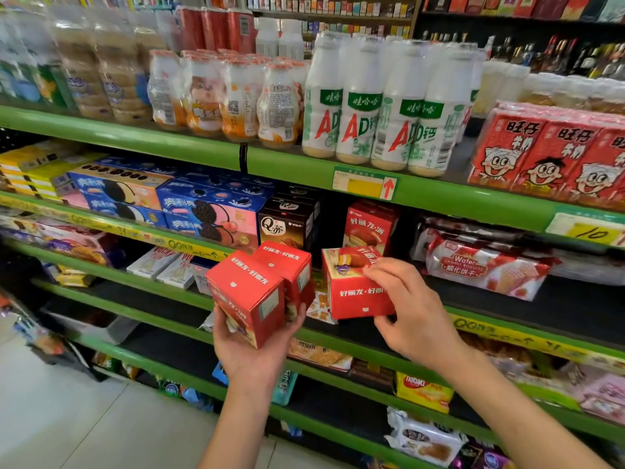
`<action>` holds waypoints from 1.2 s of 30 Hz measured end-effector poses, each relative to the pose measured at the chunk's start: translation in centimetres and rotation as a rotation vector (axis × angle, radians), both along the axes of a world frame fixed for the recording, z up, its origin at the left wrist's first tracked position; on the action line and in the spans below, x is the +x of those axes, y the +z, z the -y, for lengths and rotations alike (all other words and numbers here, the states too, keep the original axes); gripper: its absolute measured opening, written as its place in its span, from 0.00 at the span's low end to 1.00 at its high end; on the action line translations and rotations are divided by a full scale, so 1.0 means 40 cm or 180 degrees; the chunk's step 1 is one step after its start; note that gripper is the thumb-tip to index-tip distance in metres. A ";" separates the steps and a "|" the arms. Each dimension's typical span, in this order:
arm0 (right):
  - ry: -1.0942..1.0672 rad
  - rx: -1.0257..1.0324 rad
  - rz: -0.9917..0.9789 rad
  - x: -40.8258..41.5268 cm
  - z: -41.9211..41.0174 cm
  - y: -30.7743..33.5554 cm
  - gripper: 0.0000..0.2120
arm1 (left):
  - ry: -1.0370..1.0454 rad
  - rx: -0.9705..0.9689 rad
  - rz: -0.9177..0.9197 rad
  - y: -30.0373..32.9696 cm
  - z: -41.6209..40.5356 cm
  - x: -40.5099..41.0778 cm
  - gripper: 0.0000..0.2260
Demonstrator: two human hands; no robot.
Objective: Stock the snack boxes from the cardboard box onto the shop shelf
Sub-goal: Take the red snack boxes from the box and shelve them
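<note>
Shelving with green edges (189, 148) fills the view, stacked in several tiers above a pale tiled floor (67, 418). White bottles (372, 106) and red milk cartons (548, 154) are ranged on the upper tier; blue biscuit boxes (206, 211), dark brown boxes (287, 225) and a wafer packet (480, 269) are set on the tier below.

Two red snack boxes (260, 292) are cradled side by side in the left hand (250, 346), palm up, with fingers curled round their lower ends. A third red snack box (355, 289) is held tilted at the front of the middle shelf by the right hand (409, 309), thumb underneath and fingers bent over its top right corner. An upright red box (370, 225) of the same brand is seen just behind it.

Whether the third box is touching the shelf cannot be told. The cardboard box is out of view. Lower tiers are cut off by the frame, and their packets are blurred.
</note>
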State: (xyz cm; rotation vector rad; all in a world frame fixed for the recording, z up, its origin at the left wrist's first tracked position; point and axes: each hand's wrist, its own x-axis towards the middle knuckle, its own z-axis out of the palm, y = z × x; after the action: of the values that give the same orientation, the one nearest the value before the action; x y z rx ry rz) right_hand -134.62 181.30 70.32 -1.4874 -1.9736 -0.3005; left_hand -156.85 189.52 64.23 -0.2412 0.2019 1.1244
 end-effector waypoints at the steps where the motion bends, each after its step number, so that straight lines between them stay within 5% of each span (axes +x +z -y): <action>1: 0.0067 0.0017 0.0065 -0.003 0.010 -0.008 0.35 | 0.0003 0.0003 0.0019 -0.001 -0.001 -0.002 0.34; 29: 0.0015 0.0065 0.0016 -0.013 0.018 -0.023 0.35 | -0.0124 0.0118 0.0046 -0.002 -0.009 -0.002 0.36; 36: -0.0323 -0.0329 -0.1658 0.044 -0.095 0.022 0.33 | -0.0179 0.0147 0.0079 -0.005 -0.010 -0.007 0.37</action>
State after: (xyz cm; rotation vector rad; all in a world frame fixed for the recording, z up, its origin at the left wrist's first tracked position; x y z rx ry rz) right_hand -132.84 185.09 71.18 -1.5430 -1.5183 0.1416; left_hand -157.13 189.93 64.05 -0.2072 0.1598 1.0685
